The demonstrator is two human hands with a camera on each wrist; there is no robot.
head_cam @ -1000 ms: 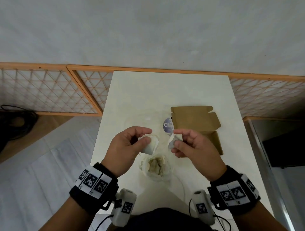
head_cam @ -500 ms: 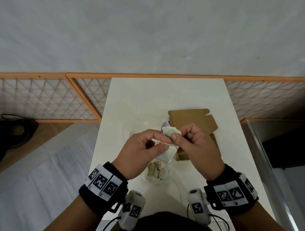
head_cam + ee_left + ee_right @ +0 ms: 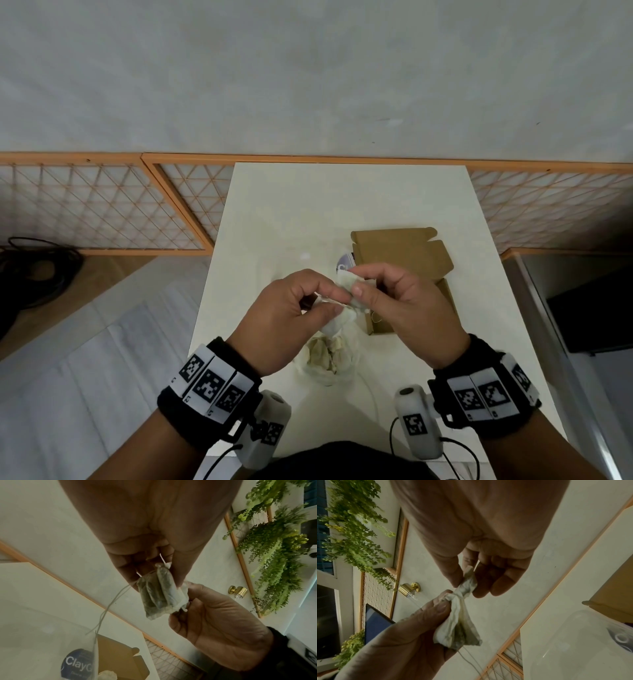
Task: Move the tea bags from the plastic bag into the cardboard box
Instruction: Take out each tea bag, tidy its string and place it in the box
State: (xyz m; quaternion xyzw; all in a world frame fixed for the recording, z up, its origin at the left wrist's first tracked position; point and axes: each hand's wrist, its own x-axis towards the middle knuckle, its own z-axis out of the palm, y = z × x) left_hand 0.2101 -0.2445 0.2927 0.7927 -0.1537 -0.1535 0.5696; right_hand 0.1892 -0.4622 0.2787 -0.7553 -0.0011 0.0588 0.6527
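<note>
— White tabletop under everything. Where are the tea bags?
— Pinched between both thumbs and fingers, above the plastic bag: left hand on the lower bunch, right hand on the upper corner.
— And the cardboard box?
— Just beyond the right hand, so the nearer reach.

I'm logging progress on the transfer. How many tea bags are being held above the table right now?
2, as far as the views show: one pinched by the left hand, tea bag, and one by the right hand, tea bag. More lie in the plastic bag.
</note>
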